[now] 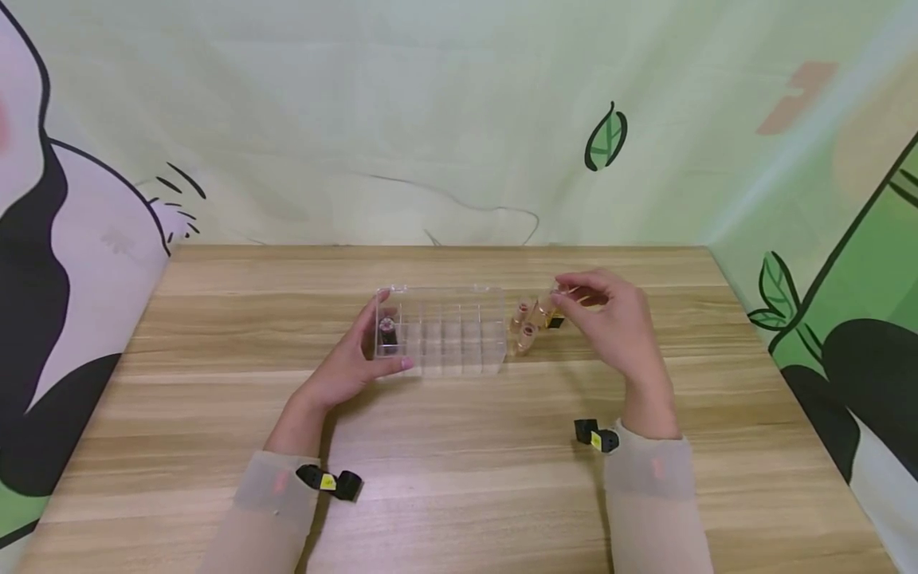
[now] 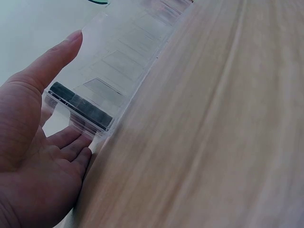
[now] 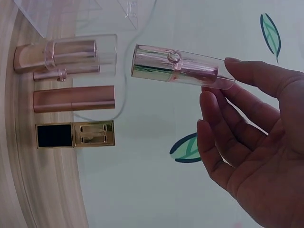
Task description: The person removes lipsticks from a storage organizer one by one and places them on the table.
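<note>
A clear divided organizer box (image 1: 452, 339) stands on the table, with a dark lipstick tube (image 1: 388, 335) upright in its leftmost compartment. My left hand (image 1: 343, 368) grips the box's left end, thumb along the front and fingers reaching behind. In the right wrist view, my right hand (image 3: 256, 123) pinches a lipstick (image 3: 175, 69) by its clear cap between thumb and fingertips. This tube has a shiny pinkish metallic base and hangs above the table, just right of the box. The box's other compartments hold nothing visible.
Several lipsticks stand right of the box: rose-gold tubes with clear caps (image 3: 71, 56), a plain pinkish one (image 3: 73, 99) and a square black-and-gold one (image 3: 76, 134). Behind the wooden table (image 1: 459, 478) hangs a printed cloth (image 1: 459, 119).
</note>
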Available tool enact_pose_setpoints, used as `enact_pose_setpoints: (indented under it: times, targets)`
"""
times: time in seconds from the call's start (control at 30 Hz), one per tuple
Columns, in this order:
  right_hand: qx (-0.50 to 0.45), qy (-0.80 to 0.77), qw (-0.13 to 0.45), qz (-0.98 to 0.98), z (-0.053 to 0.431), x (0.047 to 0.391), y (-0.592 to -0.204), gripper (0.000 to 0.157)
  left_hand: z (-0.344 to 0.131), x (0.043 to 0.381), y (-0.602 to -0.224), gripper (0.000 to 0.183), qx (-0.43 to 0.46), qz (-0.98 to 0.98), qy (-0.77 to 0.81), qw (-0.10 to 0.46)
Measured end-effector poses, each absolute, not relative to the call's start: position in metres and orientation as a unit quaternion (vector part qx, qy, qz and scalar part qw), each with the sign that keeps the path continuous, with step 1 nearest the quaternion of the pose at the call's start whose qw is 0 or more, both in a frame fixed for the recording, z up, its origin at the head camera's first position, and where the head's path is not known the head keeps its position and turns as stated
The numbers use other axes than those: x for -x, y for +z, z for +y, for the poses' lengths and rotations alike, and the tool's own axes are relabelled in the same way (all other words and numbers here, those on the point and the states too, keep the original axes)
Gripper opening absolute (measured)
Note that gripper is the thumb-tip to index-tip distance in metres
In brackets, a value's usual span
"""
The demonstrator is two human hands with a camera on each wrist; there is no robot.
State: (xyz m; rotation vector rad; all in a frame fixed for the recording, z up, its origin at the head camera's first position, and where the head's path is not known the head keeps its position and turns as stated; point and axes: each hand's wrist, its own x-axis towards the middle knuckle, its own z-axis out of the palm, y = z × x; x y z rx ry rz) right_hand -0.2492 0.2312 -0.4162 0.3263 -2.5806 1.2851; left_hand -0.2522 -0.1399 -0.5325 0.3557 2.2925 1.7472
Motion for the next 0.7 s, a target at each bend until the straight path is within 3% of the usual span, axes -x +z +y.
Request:
enact_pose_setpoints:
  times: [0.4, 0.7]
  targets:
    - [-0.118, 0.415, 0.116, -0.895, 0.242, 0.248, -0.413, 0.022, -0.141, 0.255, -0.533, 0.110, -0.118, 0.781, 0.600, 0.123]
    - [-0.122, 0.386, 0.072, -0.912, 0.244, 0.248, -0.414, 0.022, -0.140, 0.253, -0.532, 0.111, -0.119, 0.781, 0.601, 0.123]
